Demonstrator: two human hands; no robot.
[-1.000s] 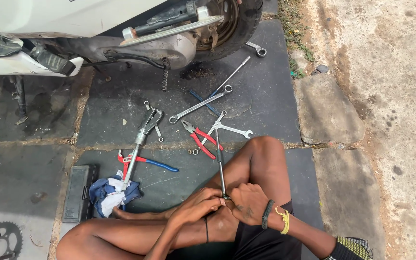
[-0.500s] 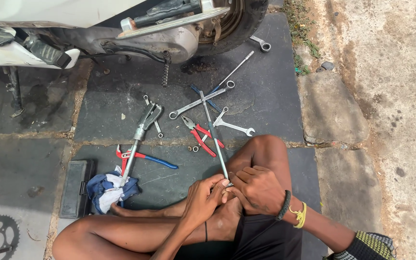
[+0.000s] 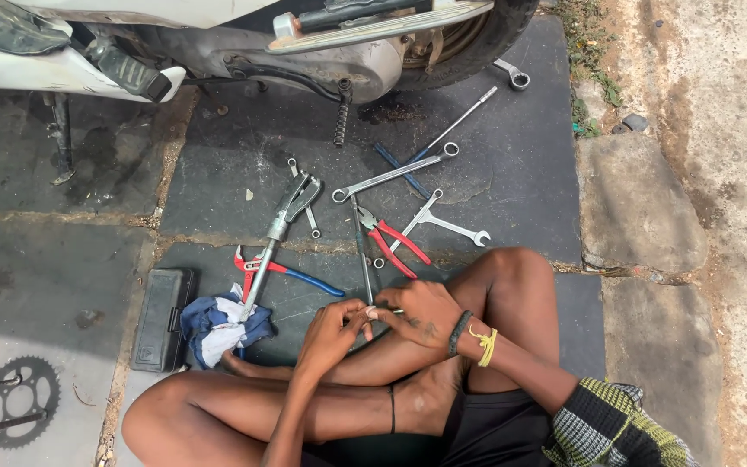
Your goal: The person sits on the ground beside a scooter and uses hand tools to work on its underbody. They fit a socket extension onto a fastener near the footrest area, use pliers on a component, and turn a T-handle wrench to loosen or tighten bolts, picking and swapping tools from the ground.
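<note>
Steel rod [image 3: 361, 255] | long axis runs away toward scooter [image 3: 218, 52] | both hands' fingers [image 3: 372, 313] pinch near end

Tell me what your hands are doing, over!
Left hand and right hand both pinching a thin metal rod. Red-handled pliers beside it. Nothing blocking.

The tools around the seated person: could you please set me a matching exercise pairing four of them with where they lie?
Things:
1. red-handled pliers
2. black plastic case
3. toothed metal sprocket
4. thin metal rod

Places:
A. bottom-left corner
B. left of the blue-and-white rag
C. held at its near end by both hands
D. just beyond the raised knee

Pairs: 1-D, 2-B, 3-A, 4-C
</note>
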